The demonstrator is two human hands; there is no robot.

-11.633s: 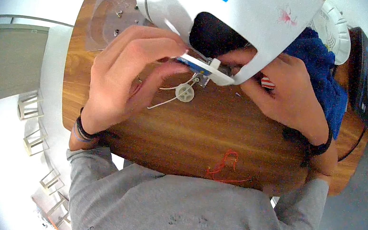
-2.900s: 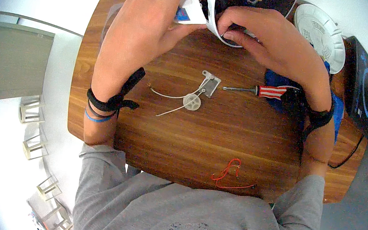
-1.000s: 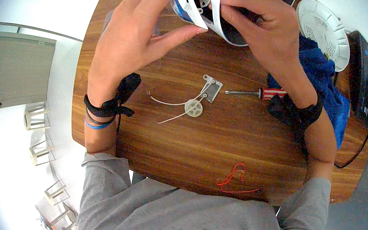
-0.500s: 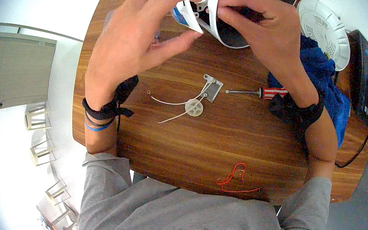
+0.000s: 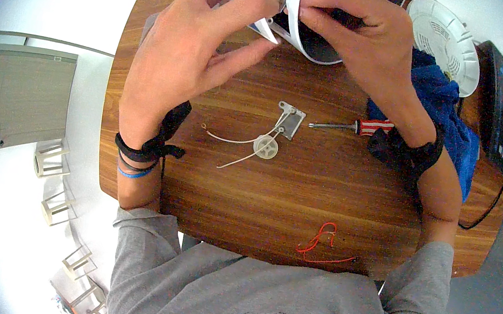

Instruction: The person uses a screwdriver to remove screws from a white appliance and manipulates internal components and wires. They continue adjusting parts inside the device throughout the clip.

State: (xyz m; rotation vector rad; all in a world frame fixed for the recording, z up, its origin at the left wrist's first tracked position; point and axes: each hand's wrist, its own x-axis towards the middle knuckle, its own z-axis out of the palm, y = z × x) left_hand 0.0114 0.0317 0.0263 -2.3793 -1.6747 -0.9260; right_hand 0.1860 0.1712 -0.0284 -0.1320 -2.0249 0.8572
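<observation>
Wooden table [image 5: 294,216] with rounded corners stands on a pale floor; the person sits at its near edge. Both hands are raised over the far edge, holding a white appliance housing [image 5: 300,13] with a dark opening; most of it is cut off by the top of the view, so its long axis cannot be determined. The left hand [image 5: 181,60] has its fingers spread, thumb and fingertips pressing the white shell. The right hand [image 5: 361,43] curls its fingers over the rim of the dark opening. Lying mid-table: a small grey bracket [image 5: 290,120], a white disc with thin wires [image 5: 265,147], and a red-handled screwdriver [image 5: 351,127] pointing left. Red wire [image 5: 320,243] lies at the near edge.
</observation>
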